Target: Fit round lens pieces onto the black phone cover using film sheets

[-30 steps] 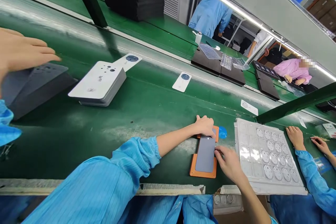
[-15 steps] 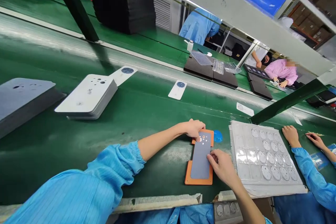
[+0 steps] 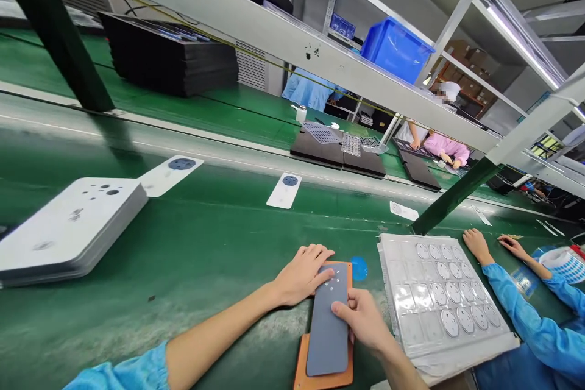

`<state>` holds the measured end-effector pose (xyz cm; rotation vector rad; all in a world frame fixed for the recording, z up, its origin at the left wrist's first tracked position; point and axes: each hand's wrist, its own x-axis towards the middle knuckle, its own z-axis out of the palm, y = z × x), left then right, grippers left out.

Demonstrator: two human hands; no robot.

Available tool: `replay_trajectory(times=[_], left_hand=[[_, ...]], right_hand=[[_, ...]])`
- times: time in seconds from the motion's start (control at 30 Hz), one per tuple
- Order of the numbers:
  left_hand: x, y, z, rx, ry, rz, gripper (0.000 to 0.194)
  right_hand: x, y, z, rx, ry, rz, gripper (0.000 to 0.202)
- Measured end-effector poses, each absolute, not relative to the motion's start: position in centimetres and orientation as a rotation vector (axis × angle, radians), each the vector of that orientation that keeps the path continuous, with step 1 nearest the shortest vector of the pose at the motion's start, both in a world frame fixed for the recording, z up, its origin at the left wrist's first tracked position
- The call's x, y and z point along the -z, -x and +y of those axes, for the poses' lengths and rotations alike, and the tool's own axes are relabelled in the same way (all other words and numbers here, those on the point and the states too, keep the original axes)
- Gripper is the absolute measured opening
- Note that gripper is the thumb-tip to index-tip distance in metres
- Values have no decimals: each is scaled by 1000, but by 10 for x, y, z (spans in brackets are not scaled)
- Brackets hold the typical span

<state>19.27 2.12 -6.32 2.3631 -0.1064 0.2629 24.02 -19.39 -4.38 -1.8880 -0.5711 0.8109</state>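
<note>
The grey panel [image 3: 326, 332] lies over the orange block [image 3: 302, 358], between the hands. The left hand [image 3: 302, 275] lays its thumb on the holed end; whether it grips, I cannot tell. The right hand [image 3: 366, 319] pinches the panel's long edge. The panel is on the block, but its holes are bare, so work seems unfinished; round pieces [image 3: 449, 322] sit in the tray [image 3: 406, 324] right of that hand.

1. Green bench [image 3: 214, 231]: surface scuffed near front.
2. Left: stack of white panels [image 3: 59, 228].
3. Toward rear: single white card [image 3: 282, 196], dark disc printed.
4. Front: orange fixture [image 3: 300, 365]; blue patch [image 3: 359, 269] near.
5. Right: clear compartment tray [image 3: 428, 324].
</note>
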Motion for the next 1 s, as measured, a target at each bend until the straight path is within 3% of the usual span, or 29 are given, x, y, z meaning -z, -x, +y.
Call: replay_trajectory(times=[0.1,0.23,0.33,0.43,0.53,0.67,0.8,1.0], left_hand=[[69,-202,28,-422,-2076,64,41],[71,-210,34,-548,-1936,232,36],[71,-209,34,-551,-1937,216,30],[72,-207,40,-609,-1966,277,29],[73,-206,61,-641,-2150,441,32],[67,-218,105,-597,-2316,640,22],[50,-259,139,-448,-2404,919,47],[19,-326,154,-255,-2286,1227,89]], right_hand=[[10,-272,-192,-739,1911,-559,52],[-57,-342,-162,32,2328,-895,40],[-74,-366,-131,502,2501,-1102,24],[-43,-340,-118,572,2437,-1364,36],[15,-287,-135,365,2270,-1561,37],[70,-234,-184,240,2127,-1614,48],[97,-229,-222,257,2056,-1556,51],[147,-228,-242,372,2075,-1210,37]])
